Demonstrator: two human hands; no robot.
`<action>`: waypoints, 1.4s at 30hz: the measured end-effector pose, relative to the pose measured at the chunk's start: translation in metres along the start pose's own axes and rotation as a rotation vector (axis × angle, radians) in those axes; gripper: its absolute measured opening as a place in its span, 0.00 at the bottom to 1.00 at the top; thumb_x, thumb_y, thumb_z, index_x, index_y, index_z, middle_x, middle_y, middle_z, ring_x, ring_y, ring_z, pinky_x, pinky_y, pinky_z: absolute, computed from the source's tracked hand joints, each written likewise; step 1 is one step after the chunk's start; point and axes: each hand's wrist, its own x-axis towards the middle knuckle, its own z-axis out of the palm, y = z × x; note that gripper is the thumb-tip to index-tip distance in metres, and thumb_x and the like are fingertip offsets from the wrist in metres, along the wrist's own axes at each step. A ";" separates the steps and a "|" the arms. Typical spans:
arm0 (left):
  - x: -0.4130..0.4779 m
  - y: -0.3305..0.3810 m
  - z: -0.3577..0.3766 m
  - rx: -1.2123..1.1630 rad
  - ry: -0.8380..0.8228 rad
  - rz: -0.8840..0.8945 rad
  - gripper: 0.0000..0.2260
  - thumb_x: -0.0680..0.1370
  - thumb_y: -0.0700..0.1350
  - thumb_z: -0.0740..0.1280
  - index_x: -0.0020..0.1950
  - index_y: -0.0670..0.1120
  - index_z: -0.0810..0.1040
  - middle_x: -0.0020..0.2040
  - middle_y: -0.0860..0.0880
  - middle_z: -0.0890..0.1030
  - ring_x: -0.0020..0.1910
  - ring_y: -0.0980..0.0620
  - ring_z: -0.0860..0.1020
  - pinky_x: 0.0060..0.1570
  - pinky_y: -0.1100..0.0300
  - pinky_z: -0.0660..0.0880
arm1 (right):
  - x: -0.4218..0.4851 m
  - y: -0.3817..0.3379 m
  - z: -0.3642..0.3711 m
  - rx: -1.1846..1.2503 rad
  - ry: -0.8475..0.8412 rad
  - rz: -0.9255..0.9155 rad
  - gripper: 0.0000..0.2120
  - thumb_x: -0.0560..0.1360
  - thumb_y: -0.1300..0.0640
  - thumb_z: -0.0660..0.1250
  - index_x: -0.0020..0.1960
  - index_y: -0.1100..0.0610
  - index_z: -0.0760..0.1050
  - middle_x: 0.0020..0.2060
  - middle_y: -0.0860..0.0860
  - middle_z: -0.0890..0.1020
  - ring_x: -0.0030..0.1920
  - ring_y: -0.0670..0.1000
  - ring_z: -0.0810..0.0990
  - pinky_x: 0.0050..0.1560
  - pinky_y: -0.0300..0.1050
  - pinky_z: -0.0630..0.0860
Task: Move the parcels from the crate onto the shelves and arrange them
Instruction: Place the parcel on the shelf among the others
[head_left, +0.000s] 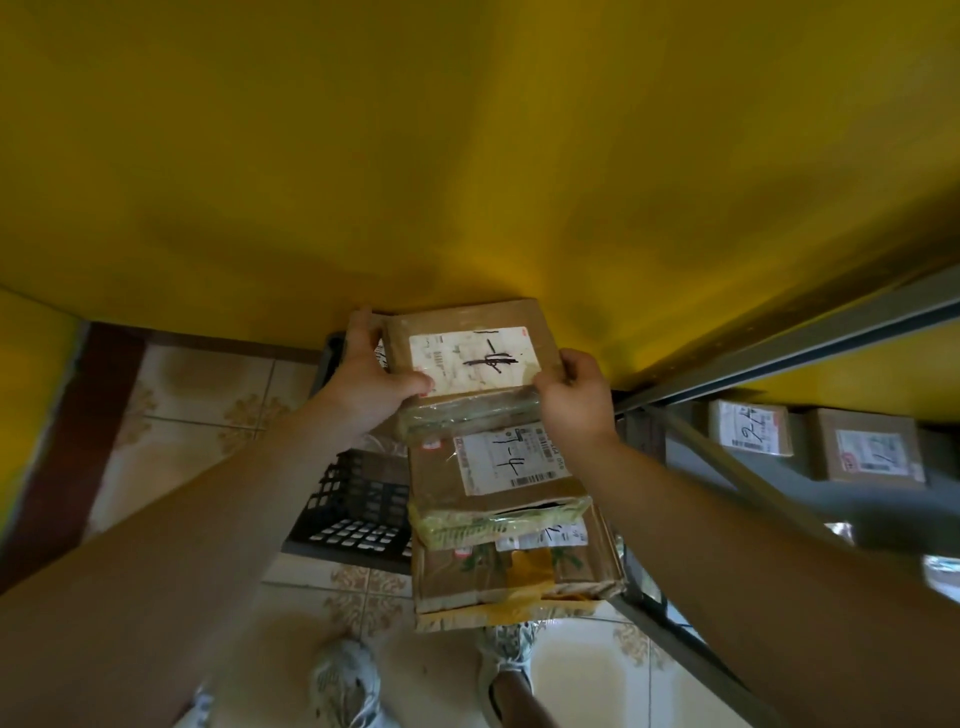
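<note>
I see three parcels stacked: the top parcel (472, 353) sits between my left hand (371, 374) and right hand (576, 395), above the middle parcel (498, 467) and bottom parcel (519, 571). The crate (353, 509) stands on the floor (197, 405), left of and below the stack. To the right, on the shelf (779, 348), the left shelf parcel (750, 428) lies beside the right shelf parcel (872, 447).

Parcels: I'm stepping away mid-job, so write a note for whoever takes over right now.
Left hand and right hand both grip the top parcel of a stack of three, by the crate.
Done: two parcels lie on the shelf at right.
Left: shelve and arrange the stack; the crate's contents are mostly hidden.
</note>
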 end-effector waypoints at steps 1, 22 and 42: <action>0.002 0.002 -0.002 -0.005 -0.023 -0.009 0.43 0.68 0.41 0.77 0.74 0.57 0.56 0.66 0.54 0.69 0.60 0.48 0.73 0.51 0.47 0.78 | -0.002 0.001 0.001 0.019 0.006 -0.016 0.10 0.78 0.58 0.65 0.57 0.48 0.70 0.44 0.46 0.77 0.47 0.55 0.77 0.45 0.48 0.71; -0.050 -0.036 -0.021 -0.306 -0.289 -0.049 0.27 0.78 0.43 0.67 0.58 0.77 0.67 0.63 0.60 0.76 0.62 0.51 0.76 0.59 0.49 0.73 | -0.009 -0.015 0.029 -0.100 -0.221 -0.350 0.37 0.76 0.46 0.69 0.79 0.44 0.53 0.78 0.46 0.56 0.76 0.52 0.58 0.72 0.58 0.64; -0.073 -0.071 -0.060 -0.439 -0.104 0.022 0.28 0.77 0.39 0.66 0.74 0.59 0.65 0.61 0.53 0.81 0.57 0.49 0.81 0.46 0.54 0.80 | -0.003 0.057 0.001 -0.798 -0.284 0.227 0.53 0.69 0.33 0.70 0.79 0.50 0.41 0.75 0.59 0.62 0.68 0.65 0.70 0.65 0.58 0.72</action>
